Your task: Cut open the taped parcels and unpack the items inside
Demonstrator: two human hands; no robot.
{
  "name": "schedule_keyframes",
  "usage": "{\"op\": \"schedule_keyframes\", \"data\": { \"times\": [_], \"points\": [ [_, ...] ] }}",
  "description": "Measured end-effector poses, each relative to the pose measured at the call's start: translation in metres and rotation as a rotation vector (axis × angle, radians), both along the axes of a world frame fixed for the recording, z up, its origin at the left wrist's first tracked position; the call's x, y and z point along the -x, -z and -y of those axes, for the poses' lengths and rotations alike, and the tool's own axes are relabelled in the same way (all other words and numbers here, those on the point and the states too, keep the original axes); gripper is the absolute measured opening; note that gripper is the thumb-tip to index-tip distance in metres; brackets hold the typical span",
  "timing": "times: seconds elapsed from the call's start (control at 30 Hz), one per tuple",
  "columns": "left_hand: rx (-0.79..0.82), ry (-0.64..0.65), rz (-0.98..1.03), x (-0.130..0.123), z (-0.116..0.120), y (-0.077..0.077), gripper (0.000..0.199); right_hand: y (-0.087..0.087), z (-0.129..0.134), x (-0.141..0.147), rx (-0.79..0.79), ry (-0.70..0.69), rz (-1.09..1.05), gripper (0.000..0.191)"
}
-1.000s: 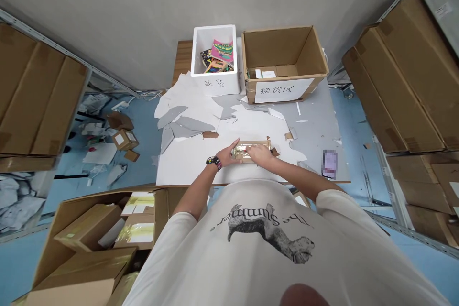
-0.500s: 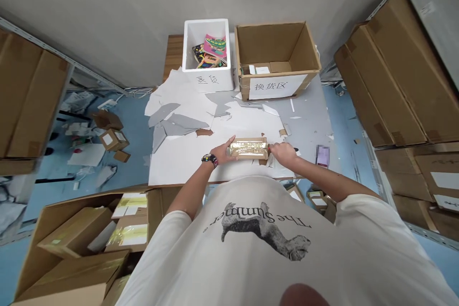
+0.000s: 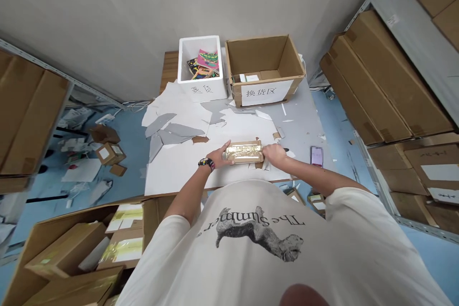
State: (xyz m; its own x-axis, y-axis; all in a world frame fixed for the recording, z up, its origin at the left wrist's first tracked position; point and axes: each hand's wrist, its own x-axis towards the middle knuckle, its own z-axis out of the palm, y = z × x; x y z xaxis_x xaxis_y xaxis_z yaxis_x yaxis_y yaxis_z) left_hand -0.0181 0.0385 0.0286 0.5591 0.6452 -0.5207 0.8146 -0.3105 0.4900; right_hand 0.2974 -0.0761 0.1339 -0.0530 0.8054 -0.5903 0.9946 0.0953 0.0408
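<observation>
A small cardboard box [image 3: 244,152], wrapped in shiny yellowish tape, lies lengthwise on the white-covered table [image 3: 172,172]. My left hand [image 3: 219,157], with a dark patterned watch on its wrist, grips the box's left end, thumb on the near side and fingers on the far side. At the opposite end my right hand [image 3: 275,156] is closed in a fist against the box's edge. A slim tool, apparently a utility knife [image 3: 286,149], is in that fist; only its dark end shows, and its blade is hidden.
Behind stand a white foam box [image 3: 202,91] holding colourful booklets and an open carton [image 3: 265,79] with small white boxes. Torn grey-white sheets [image 3: 179,134] lie at left, a phone [image 3: 316,156] at right. A large carton of parcels [image 3: 150,210] is at lower left; shelves flank both sides.
My right hand has moved in closer to the box's right end, hiding the reddish front of the tool. My left hand keeps its hold. The whole view has shifted slightly.
</observation>
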Motion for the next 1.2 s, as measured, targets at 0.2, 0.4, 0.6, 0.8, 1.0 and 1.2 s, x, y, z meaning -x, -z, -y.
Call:
{"op": "schedule_keyframes", "data": {
  "times": [0.2,0.4,0.6,0.8,1.0,1.2],
  "points": [
    [-0.013,0.001,-0.008,-0.004,0.000,-0.008,0.131,0.017,0.019,-0.060,-0.026,-0.064,-0.040,0.044],
    [-0.064,0.032,-0.071,-0.009,-0.002,-0.016,0.130,0.040,0.030,-0.074,-0.093,-0.061,-0.115,0.050],
    [-0.151,0.112,-0.129,-0.018,-0.004,-0.022,0.127,0.046,0.054,-0.076,-0.162,-0.077,-0.100,0.064],
    [-0.180,0.181,-0.184,-0.033,-0.006,-0.027,0.124,0.045,0.083,-0.066,-0.154,0.125,-0.135,0.053],
    [-0.168,0.206,-0.205,-0.032,-0.006,-0.034,0.121,0.036,0.102,-0.074,-0.145,0.144,-0.141,0.050],
    [-0.176,0.208,-0.234,-0.053,-0.007,-0.036,0.114,0.033,0.128,-0.099,-0.242,0.399,-0.213,0.050]
  ]
}}
